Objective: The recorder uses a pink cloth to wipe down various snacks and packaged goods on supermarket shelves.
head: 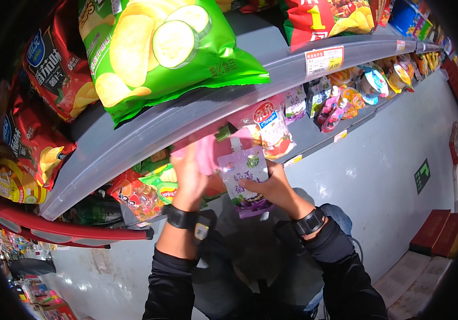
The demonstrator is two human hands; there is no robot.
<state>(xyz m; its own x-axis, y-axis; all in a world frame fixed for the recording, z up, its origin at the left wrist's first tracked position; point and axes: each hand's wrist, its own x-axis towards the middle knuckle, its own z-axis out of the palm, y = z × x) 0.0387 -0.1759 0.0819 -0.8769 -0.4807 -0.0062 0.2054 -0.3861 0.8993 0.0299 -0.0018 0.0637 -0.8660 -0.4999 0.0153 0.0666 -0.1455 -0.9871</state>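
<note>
My right hand (273,184) grips a white and purple spouted drink pouch (242,164) by its right side, thumb across the front. The pouch is upright, its pale spout at the top. My left hand (189,172), blurred by motion, holds a soft pink cloth (205,154) against or close to the pouch's upper left side. Part of the cloth lies behind the pouch. Just beyond, a clear bag of jelly cups (271,130) stands on the lower shelf (313,134). Both wrists wear black bands.
Above my hands juts the upper shelf's clear front edge (221,106), with a green bag of cucumber chips (165,52) overhanging it. Red chip bags (59,68) stand at left. More spouted pouches (331,108) line the lower shelf. A red curved rail (65,232) is at lower left. Boxes (433,232) lie on the right.
</note>
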